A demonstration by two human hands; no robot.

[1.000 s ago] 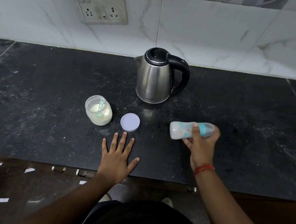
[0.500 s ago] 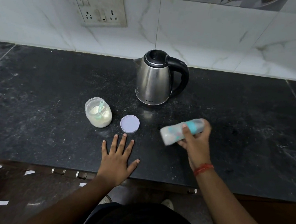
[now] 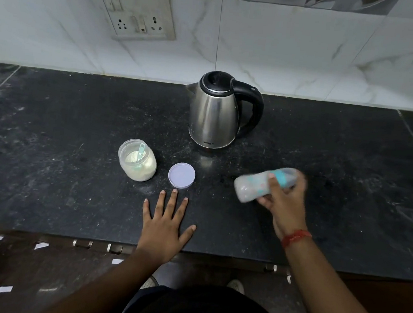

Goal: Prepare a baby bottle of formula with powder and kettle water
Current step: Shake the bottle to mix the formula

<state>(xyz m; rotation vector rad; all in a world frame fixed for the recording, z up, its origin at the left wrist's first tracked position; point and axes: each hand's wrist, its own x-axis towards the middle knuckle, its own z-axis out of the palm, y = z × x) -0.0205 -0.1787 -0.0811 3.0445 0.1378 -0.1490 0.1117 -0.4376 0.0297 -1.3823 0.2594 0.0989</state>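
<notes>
1. Over the last second I see the baby bottle (image 3: 261,185) swing in the right hand (image 3: 282,202): it lay nearly level, then dipped its base down to the left, and now it sits tilted again and smeared with motion blur
2. I read that as shaking, so the powder and the water are most likely already inside and being mixed; that would put the task close to its end, though I cannot see the contents through the blur
3. The right hand's fingers (image 3: 272,182) are curled round the bottle near its teal collar, holding it lifted above the surface (image 3: 349,196)
4. The left hand (image 3: 165,226) has not moved across the three pictures; it lies flat on the surface with its fingers (image 3: 173,204) spread straight and holding nothing
5. The powder jar (image 3: 138,160) stands open beyond those left fingers and a little to their left, partly full of pale powder with a teal scoop (image 3: 140,150) standing in it
6. Its lid (image 3: 181,175) lies flat on the surface just beyond the left fingertips, apart from the jar
7. The kettle (image 3: 215,111) stands upright well beyond both hands, lid closed, handle to the right; how much water it holds I cannot tell
</notes>
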